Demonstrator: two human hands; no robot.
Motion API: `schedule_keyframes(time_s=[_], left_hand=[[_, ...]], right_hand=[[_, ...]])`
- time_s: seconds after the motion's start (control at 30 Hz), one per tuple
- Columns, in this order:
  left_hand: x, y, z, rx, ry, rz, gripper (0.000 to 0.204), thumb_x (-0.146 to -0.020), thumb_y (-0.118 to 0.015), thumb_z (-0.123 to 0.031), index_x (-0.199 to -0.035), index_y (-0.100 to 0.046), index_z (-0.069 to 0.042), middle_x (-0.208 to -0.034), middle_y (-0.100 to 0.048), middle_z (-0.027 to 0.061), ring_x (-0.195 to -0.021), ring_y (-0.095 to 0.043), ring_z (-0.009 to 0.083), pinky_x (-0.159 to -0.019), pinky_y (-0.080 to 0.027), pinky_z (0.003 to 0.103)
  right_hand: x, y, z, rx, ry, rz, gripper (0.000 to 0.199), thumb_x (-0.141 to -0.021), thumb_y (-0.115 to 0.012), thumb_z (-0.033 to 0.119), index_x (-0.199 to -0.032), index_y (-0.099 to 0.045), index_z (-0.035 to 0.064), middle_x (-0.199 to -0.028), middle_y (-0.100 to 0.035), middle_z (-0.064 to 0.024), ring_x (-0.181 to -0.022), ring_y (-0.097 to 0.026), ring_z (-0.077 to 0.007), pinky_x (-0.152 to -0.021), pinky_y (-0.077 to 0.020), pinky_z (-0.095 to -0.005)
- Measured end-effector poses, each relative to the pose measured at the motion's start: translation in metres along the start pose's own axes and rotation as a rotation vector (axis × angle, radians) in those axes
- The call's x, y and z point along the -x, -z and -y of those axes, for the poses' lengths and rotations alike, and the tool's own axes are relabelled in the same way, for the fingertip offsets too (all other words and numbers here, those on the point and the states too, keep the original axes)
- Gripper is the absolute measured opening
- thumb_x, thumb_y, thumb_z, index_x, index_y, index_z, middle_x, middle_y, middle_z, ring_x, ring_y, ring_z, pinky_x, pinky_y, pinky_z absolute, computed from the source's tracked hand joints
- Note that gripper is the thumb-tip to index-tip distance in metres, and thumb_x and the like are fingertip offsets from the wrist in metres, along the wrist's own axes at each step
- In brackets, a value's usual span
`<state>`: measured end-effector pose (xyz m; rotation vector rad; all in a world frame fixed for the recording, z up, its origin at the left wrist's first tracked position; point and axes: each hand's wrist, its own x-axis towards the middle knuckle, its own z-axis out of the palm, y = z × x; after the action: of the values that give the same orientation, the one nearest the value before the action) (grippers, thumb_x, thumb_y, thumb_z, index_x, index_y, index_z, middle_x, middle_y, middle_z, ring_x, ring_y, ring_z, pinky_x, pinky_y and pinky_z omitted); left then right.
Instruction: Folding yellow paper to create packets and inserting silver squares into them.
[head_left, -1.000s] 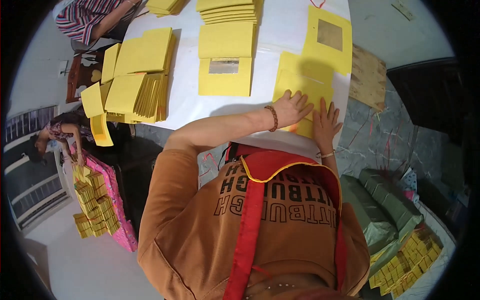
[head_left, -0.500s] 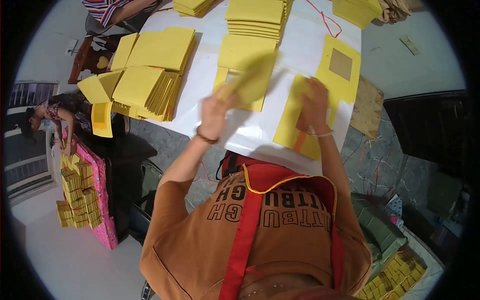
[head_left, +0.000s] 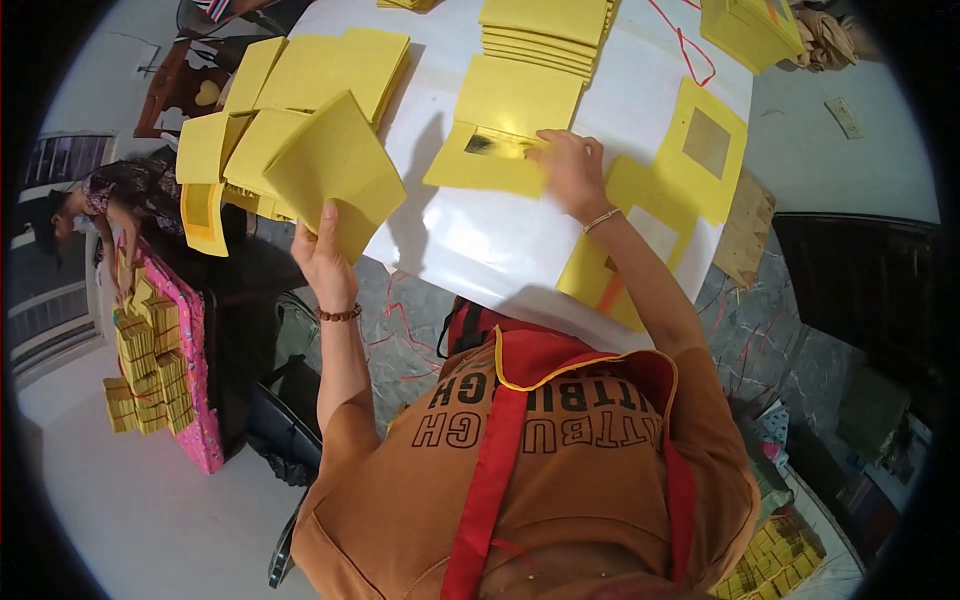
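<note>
Pinched at its lower edge by the thumb and fingers of my left hand (head_left: 327,255), a folded yellow card (head_left: 335,170) stands tilted above the left pile (head_left: 270,140). My right hand (head_left: 575,180), slightly blurred, has its fingertips at the right edge of a yellow card with a window (head_left: 480,168), apparently pinching it. That card sticks out from under the near end of the middle stack (head_left: 520,85). Under my right forearm lies a flat yellow sheet (head_left: 590,265) with an orange strip and a pale rectangle.
Another yellow sheet (head_left: 720,125) with a grey-brown rectangle lies on the white table (head_left: 470,250) at the right. Red string (head_left: 690,50) rests near a yellow stack (head_left: 745,35). At the left, another person (head_left: 110,205) handles yellow bundles (head_left: 150,360) on a pink-edged surface.
My left hand has moved left with the folded card, from the middle stack toward the left pile. My right hand has moved left, off the right-hand sheet to the card at the middle stack.
</note>
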<state>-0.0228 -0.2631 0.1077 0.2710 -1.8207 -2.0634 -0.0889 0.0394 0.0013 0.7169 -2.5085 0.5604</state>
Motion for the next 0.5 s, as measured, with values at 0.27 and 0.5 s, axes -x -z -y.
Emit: schedule_keyframes(time_s=[0.27,0.5], left_hand=[[-0.024,-0.039,0.022,-0.241,-0.180,0.123,0.020,-0.088,-0.054,-0.010,-0.105,-0.056,0.000,-0.098,-0.057,0.0040,-0.088,-0.051,0.0100,-0.078,-0.041,0.024],[-0.077,-0.126,0.048,-0.823,-1.047,0.514,0.052,-0.062,-0.049,0.006,-0.110,-0.058,-0.011,-0.111,-0.057,0.0076,-0.099,-0.052,0.0249,-0.081,-0.037,0.036]], right_hand=[[-0.024,-0.033,-0.037,-0.427,-0.770,-0.116,0.032,-0.076,-0.060,0.032,-0.080,-0.057,0.0010,-0.076,-0.054,-0.0138,-0.072,-0.052,-0.0298,-0.062,-0.0415,-0.0390],[-0.029,-0.030,-0.045,-0.441,-0.971,0.105,0.038,-0.070,-0.065,0.037,-0.085,-0.059,0.0020,-0.075,-0.058,-0.0137,-0.074,-0.056,-0.0295,-0.065,-0.0437,-0.0390]])
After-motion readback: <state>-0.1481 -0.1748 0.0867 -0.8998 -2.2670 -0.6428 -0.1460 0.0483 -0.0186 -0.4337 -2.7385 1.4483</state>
